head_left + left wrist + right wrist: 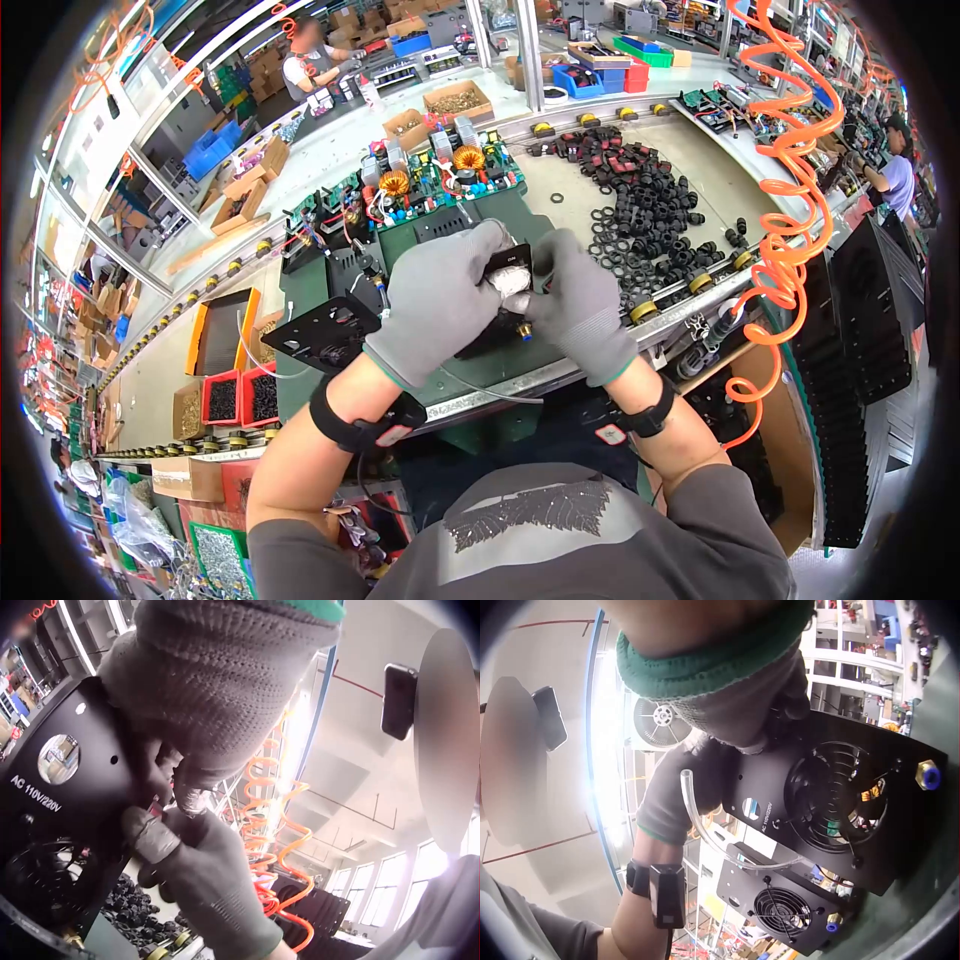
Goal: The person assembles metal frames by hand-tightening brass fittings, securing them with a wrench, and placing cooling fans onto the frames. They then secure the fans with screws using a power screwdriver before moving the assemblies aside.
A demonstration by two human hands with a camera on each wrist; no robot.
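— What sort of place is this?
— A busy assembly hall. The worktop point(525, 212) has a green mat on it, and yellow-wheeled rollers point(645, 310) run along its near edge. An orange coiled hose point(790, 200) hangs down on the right

— And what lies on the surface?
— Circuit boards point(440, 175) with copper coils sit at the far side of the mat. To the right of them a pile of black rings point(640, 200) is spread over the pale surface. A second fan panel point(320, 335) lies flat at the left, with red bins point(222, 398) of small dark parts below it. Cardboard boxes point(458, 100) stand further back

— Where is the piece in hand?
— The black fan panel point(840, 802) is held up off the mat, in front of the chest and between both gloves. It is printed AC 110V/220V and has a brass fitting point(928, 774) at one corner. A clear tube point(705, 840) loops beside it

— How do the hands sit?
— The left hand point(440, 300) is wrapped over the panel, gripping it. The right hand point(580, 300) has its fingers curled on the panel's edge, right against the left; what its fingertips pinch there is hidden

— Anything overhead?
— A round fan point(662, 720) and tall windows point(375, 900)
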